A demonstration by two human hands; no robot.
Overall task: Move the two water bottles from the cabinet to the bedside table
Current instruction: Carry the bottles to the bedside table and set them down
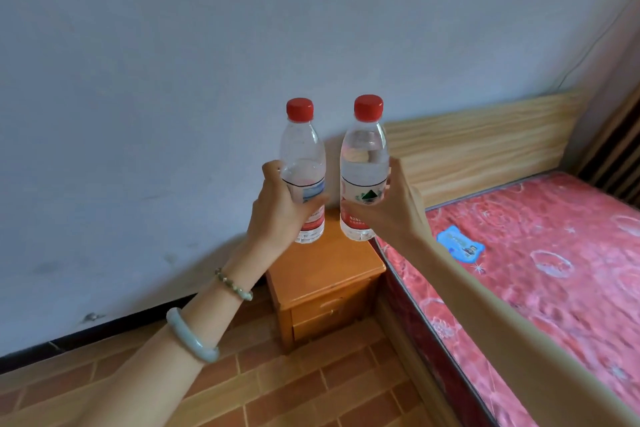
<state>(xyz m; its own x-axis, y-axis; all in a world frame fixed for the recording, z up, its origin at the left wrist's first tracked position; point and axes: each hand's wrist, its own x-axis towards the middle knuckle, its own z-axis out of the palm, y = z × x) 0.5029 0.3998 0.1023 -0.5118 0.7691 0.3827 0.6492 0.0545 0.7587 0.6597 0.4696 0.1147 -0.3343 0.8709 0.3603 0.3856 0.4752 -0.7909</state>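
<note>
Two clear plastic water bottles with red caps and red-and-white labels are held upright side by side in the air. My left hand (277, 208) grips the left bottle (302, 152) around its label; this bottle looks partly full. My right hand (391, 208) grips the right bottle (364, 156), which is nearly full. Both bottles hang above the far part of the orange wooden bedside table (325, 267), which stands against the wall with nothing on its visible top. The cabinet is out of view.
A bed with a red patterned mattress (540, 274) and a light wooden headboard (478, 146) stands right of the table. A pale wall (138, 97) with a dark skirting runs behind. The floor (277, 388) has brown brick-pattern tiles.
</note>
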